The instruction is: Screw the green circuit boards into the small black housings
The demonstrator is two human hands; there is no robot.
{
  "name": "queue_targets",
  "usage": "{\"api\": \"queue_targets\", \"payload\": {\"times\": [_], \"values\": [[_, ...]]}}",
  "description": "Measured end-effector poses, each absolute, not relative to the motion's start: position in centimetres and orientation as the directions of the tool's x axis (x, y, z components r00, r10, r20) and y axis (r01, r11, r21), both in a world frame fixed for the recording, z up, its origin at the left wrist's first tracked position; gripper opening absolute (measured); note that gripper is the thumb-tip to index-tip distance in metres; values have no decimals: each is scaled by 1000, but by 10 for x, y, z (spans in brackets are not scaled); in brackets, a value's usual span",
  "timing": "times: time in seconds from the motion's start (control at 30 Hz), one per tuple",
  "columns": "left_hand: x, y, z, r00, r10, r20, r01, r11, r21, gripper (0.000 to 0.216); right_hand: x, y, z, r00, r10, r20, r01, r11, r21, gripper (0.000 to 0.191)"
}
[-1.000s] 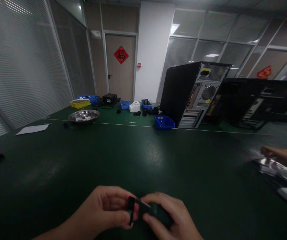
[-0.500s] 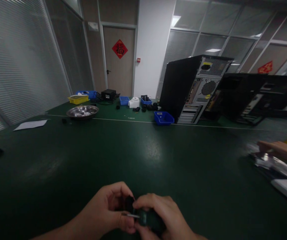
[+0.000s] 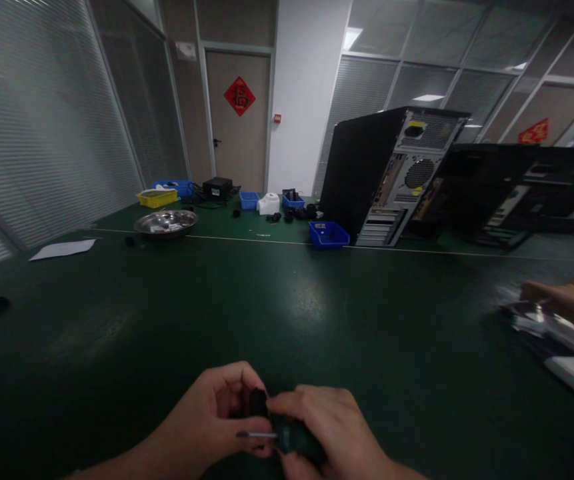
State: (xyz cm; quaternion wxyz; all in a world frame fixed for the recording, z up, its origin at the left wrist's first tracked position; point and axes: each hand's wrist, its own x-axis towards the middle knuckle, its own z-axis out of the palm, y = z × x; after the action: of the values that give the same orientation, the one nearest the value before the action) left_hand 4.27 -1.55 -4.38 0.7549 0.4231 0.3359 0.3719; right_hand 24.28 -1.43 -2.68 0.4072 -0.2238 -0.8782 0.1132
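Note:
Low in the middle of the head view, my left hand point(image 3: 224, 413) pinches a small black part point(image 3: 258, 403) between its fingers and thumb; its kind is too dark to make out. My right hand point(image 3: 334, 427) wraps round the dark handle of a short screwdriver point(image 3: 297, 441). The thin metal shaft points left and passes over my left thumb. The two hands are close together just above the green tabletop point(image 3: 207, 300), and the right fingertips reach the black part.
A metal bowl point(image 3: 166, 224) and a paper sheet point(image 3: 64, 249) lie at the left. Behind are a blue bin point(image 3: 329, 235) and a black computer tower point(image 3: 367, 173). At the right edge, another person's hand point(image 3: 561, 297) is on a shiny bagged item.
The screwdriver shaft has swung a little and now lies nearly level, with more of its length showing across my left thumb. Both hands have stayed almost in place.

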Motion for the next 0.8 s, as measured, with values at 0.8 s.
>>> {"api": "queue_targets", "payload": {"times": [0.8], "values": [[42,-24,-15,454,873,-182,-179,289,941,35,249,-20,-20,-566,629,534,319,764,-561,34]]}}
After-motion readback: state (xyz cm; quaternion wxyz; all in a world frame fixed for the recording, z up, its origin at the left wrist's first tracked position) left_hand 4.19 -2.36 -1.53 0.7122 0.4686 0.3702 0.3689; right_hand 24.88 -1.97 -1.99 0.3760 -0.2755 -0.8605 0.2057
